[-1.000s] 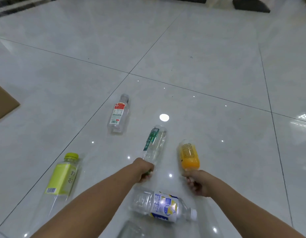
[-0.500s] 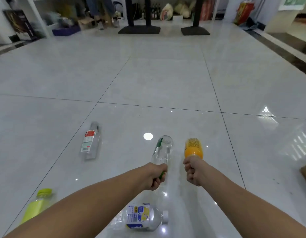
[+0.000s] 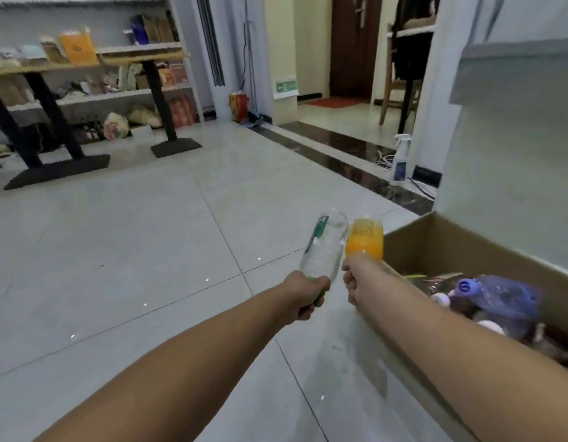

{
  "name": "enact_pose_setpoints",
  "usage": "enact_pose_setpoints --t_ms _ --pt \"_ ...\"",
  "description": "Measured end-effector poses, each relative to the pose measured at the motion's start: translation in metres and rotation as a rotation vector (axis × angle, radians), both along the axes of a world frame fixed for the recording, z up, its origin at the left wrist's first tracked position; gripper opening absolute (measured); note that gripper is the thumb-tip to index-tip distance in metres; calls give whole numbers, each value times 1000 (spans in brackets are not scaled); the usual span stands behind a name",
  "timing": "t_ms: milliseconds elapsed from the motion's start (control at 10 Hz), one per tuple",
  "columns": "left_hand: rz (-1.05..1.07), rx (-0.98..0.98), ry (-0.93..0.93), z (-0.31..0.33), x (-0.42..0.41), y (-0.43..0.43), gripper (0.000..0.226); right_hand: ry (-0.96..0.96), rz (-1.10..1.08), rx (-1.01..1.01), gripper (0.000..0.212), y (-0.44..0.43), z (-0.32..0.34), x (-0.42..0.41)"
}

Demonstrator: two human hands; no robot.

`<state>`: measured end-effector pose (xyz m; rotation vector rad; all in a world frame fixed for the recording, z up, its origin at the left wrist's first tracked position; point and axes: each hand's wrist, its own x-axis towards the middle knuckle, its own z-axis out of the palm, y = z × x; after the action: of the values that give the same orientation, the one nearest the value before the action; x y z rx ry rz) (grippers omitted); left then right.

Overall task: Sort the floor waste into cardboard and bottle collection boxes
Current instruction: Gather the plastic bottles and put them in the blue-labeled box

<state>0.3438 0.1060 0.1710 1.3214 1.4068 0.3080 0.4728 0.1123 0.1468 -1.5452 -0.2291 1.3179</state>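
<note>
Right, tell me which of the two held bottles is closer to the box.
The orange bottle in the right hand: it sits beside the cardboard box corner, while the clear green-labelled bottle in the left hand is further left, over floor.

Cluttered shelves, black table base (flat on tiles)

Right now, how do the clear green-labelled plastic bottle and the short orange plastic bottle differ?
The clear green-labelled plastic bottle is see-through, longer and leaning; the short orange plastic bottle is opaque and nearly upright. The left hand grips the clear one, the right hand the orange. Both are held neck-down.
</note>
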Motion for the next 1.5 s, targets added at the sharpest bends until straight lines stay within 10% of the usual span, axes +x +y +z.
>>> enact_pose_setpoints --t_ms 500,1100,1300,1500 --pt "-580 169 182 -26 132 -12 28 64 -518 -34 20 -69 -42 128" --pt "-683 596 447 -42 235 11 25 105 -770 -137 14 -127 -56 180" --pt "-741 668 754 -64 221 13 66 -255 -276 -435 44 -120 -51 175" --pt "-796 805 830 -53 173 43 82 -1229 125 -525 86 -94 -13 134"
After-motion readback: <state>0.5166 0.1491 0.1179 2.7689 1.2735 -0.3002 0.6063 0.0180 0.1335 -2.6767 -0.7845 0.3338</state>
